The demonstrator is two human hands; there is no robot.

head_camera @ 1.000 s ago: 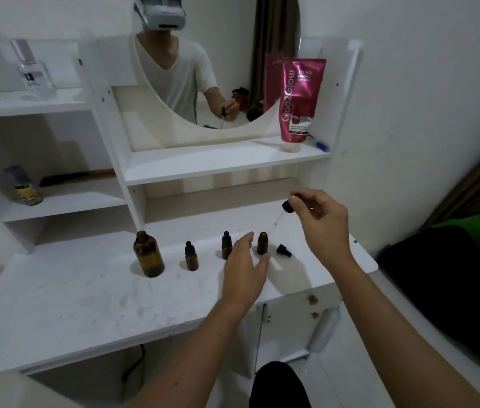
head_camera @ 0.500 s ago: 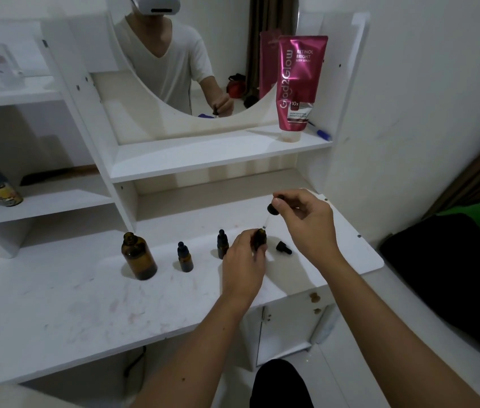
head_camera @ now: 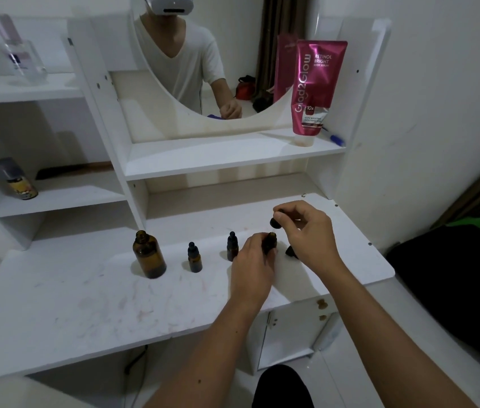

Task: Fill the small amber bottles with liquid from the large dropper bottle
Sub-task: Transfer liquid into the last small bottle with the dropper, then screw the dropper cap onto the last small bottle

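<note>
While liquid is being transferred, an open small amber bottle (head_camera: 269, 242) is being steadied on the tabletop (head_camera: 85, 295) by the gripping left hand (head_camera: 252, 267). So that its tip is kept over the neck, the dropper (head_camera: 274, 221) is being pinched just above by the right hand (head_camera: 306, 231); the uncapped large dropper bottle (head_camera: 148, 255) is standing apart at nine o'clock.

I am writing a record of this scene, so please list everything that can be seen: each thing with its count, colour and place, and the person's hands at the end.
large bottle: 1, amber, uncapped, on the table, left of the row
capped small bottles: 2, amber with black caps, on the table right of the large bottle
open small bottle: 1, amber, right end of the row
dropper: 1, black top, above the open small bottle
loose cap: 1, black, on the table right of the open bottle
table: 1, white
tube: 1, pink, on the mirror shelf
pen: 1, blue, beside the tube
mirror: 1, above the shelf
can: 1, dark, on the left shelf
clear bottle: 1, on the top left shelf
left hand: holds the open small bottle
right hand: pinches the dropper
</note>
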